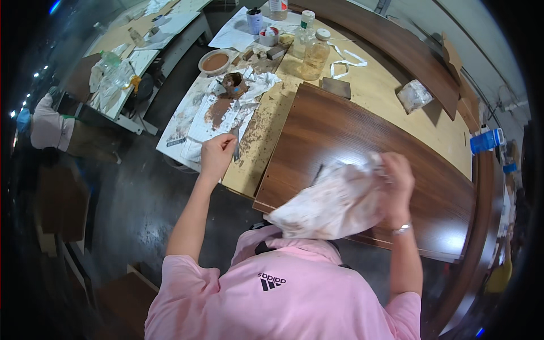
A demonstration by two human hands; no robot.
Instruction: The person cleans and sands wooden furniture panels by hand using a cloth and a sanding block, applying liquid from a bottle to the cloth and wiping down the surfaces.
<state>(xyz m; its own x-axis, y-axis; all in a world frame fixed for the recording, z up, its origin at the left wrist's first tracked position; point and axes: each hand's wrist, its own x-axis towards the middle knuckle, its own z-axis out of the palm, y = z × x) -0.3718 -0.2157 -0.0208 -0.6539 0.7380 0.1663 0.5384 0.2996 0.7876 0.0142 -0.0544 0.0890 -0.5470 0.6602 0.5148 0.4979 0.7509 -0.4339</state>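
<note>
Head view: the right hand [398,184] holds a white, brown-stained cloth [334,204] at its right end; this grip is clamped on the cloth, which is blurred. The cloth spreads leftward from the grip, across the near edge of a dark brown board [365,139], in front of the person's chest. A bracelet [402,229] encircles the right wrist. The left hand [218,153] is left of the board, above the near part of the table [388,73], with the fingers curled together beside a narrow grey blade [236,149]; whether this grip is clamped on the blade cannot be told at this angle. The board lies flat on the table. Behind the left hand is a stained white sheet [198,130]; beyond it stands a round bowl [214,72] containing brown paste [216,60]. Beyond the board's far left corner stand two clear bottles, the nearer one [315,56] holding yellowish liquid. A flat grey block [336,87] lies just beside the board's far edge, near a white strap [355,58].
</note>
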